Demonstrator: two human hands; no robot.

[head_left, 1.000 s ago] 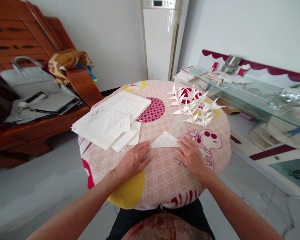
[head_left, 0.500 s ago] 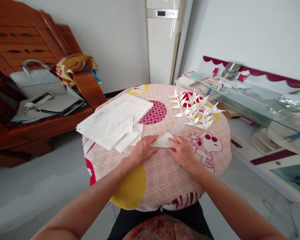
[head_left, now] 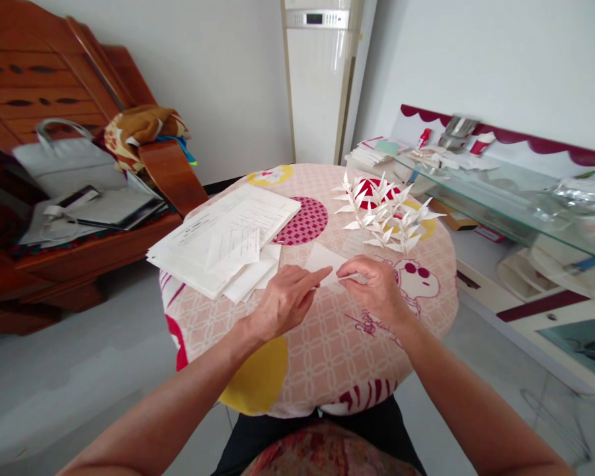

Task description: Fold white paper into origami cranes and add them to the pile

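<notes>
A small white sheet of paper [head_left: 322, 259] lies on the round table in front of me, its far corner pointing away. My right hand [head_left: 371, 281] pinches the near right edge between thumb and fingertips, lifting it slightly. On the near left part, my left hand [head_left: 291, 294] presses with its index finger stretched across the paper; the other fingers are curled in, and its thumb is mostly hidden. Several folded white paper cranes [head_left: 384, 208] stand in a cluster beyond my right hand. Left of my left hand are smaller paper pieces [head_left: 250, 272] beside a stack of printed sheets [head_left: 203, 231].
A patterned cloth [head_left: 322, 350] covers the round table. To the right runs a glass shelf [head_left: 515, 215] crowded with papers, cups and plastic. At left stands a wooden bench [head_left: 168, 178] with a grey bag [head_left: 54, 158] on it. A tall white cabinet unit [head_left: 317, 92] stands behind.
Both hands lay flat along the paper's near edge before. Now my right hand has raised and pinched the edge, my left index finger points inward, and more of the paper's surface shows.
</notes>
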